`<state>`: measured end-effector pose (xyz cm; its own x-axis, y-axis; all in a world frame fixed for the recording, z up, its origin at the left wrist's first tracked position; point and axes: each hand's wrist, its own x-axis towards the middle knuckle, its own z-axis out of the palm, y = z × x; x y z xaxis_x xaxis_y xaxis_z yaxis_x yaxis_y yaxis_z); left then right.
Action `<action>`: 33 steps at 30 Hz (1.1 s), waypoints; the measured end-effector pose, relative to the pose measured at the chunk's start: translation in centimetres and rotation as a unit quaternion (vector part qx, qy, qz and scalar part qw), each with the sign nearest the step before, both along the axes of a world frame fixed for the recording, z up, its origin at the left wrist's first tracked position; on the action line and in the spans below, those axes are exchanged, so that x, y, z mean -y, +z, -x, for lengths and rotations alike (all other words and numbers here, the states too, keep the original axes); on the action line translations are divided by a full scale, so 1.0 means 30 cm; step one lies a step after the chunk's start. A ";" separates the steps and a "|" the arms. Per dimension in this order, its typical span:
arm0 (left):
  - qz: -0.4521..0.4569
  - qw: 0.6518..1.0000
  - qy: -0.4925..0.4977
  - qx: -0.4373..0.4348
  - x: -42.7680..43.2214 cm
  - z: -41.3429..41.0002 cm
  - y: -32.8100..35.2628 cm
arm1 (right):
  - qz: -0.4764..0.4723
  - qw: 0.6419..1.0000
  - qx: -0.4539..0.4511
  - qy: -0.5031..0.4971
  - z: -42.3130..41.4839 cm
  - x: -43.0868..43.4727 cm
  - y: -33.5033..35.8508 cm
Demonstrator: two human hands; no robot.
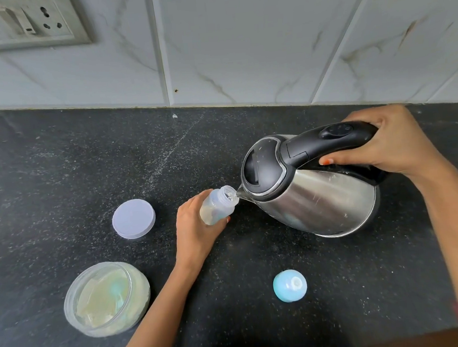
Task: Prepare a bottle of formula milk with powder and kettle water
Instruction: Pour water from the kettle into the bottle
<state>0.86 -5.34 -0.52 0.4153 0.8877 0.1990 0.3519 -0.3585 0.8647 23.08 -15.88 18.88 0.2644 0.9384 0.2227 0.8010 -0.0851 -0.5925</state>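
My left hand (196, 228) grips a small clear baby bottle (218, 205), tilted with its open neck toward the kettle. My right hand (391, 142) grips the black handle of a steel kettle (315, 193), which is tipped left so its spout touches the bottle's mouth. Pale contents show in the bottle's lower part. An open jar of cream-coloured powder (107, 298) with a blue scoop inside stands at the front left. Its lilac lid (133, 218) lies flat behind it. The bottle's blue teat cap (289, 285) stands on the counter in front of the kettle.
Everything sits on a black speckled stone counter (55, 166) that meets a white marble-tiled wall (239, 48). A socket and switch plate (21, 22) is on the wall at top left.
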 end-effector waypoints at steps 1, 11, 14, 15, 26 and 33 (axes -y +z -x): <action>-0.001 1.000 0.000 0.000 0.000 -0.001 0.002 | 0.000 1.000 -0.001 -0.003 0.001 0.000 0.001; 0.009 1.000 -0.003 0.005 0.002 0.003 0.002 | -0.001 1.000 -0.003 -0.011 0.005 0.000 0.013; 0.009 1.000 -0.004 0.004 0.003 0.004 0.003 | 0.001 1.000 -0.006 -0.014 0.002 0.001 0.015; 0.011 1.000 -0.003 0.004 0.003 0.005 0.003 | 0.002 1.000 -0.004 -0.015 0.000 0.001 0.014; 0.002 1.000 -0.001 0.008 -0.001 0.003 0.005 | 0.007 1.000 0.001 -0.030 -0.003 0.005 0.022; 0.002 1.000 0.001 0.010 0.001 0.000 0.006 | 0.010 0.999 0.003 -0.033 0.001 0.006 0.029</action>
